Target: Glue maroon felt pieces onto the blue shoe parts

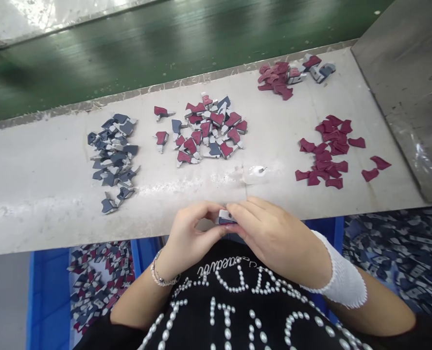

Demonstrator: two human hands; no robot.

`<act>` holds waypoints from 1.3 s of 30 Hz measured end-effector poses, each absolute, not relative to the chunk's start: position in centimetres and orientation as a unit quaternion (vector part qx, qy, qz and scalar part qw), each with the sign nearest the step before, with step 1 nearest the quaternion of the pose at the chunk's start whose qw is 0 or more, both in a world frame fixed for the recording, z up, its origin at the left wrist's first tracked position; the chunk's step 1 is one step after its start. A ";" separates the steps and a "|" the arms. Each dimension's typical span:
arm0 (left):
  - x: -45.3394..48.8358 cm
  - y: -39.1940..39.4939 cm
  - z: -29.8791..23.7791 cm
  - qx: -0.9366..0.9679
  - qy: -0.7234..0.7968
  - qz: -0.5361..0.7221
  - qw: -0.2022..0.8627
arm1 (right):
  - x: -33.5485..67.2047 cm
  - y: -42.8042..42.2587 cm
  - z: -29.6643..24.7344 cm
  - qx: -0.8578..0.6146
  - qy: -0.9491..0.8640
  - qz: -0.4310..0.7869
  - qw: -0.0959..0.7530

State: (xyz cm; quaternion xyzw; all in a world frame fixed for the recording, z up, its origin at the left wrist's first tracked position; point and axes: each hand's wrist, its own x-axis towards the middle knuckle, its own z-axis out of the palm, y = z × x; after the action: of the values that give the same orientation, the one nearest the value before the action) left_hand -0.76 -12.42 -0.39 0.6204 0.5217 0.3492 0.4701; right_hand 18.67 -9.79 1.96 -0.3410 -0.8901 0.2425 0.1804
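Note:
My left hand (pixel 190 233) and my right hand (pixel 274 233) meet at the near edge of the grey worktable (pixel 37 194), both pinching one small grey and dark blue piece (pixel 225 217) between the fingertips. A bracelet circles the left wrist and a white mesh cuff covers the right wrist. On the table lie a pile of dark blue pieces (pixel 113 155) at the left, a mixed red and grey pile (pixel 208 131) in the middle, and red pieces (pixel 332 150) at the right.
A further small red pile (pixel 281 75) with a few grey pieces lies at the far right. A green conveyor belt (pixel 164 43) runs behind the table. Blue bins (pixel 48 301) with scrap pieces stand below the table, and more dark scraps (pixel 401 248) lie at the right.

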 end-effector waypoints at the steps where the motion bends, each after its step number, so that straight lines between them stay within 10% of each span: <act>1: -0.7 -12.5 -0.3 0.622 0.514 0.361 0.468 | 18.8 -9.9 2.1 -0.336 -0.893 0.241 0.177; 10: -0.8 -12.5 -0.5 0.470 0.445 0.415 0.640 | 19.0 -10.1 2.7 -0.296 -0.909 0.250 0.153; 26: -2.7 -5.5 0.4 0.508 0.578 0.347 0.535 | 24.1 -7.9 2.8 -0.481 -0.745 0.426 0.179; 33: -10.5 -6.0 3.1 0.586 0.775 0.147 0.187 | 24.5 -4.8 -1.7 -0.564 -0.705 0.384 0.194; 39: -16.5 -10.2 1.1 0.536 0.813 0.130 0.185 | 22.1 -3.2 -3.1 -0.505 -0.713 0.447 0.194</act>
State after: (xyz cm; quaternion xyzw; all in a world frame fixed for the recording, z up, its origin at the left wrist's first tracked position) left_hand -16.47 -10.24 1.11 0.5361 0.8135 0.1295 0.1848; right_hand 22.14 -3.16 -3.10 -0.5050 -0.7127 0.4466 0.1940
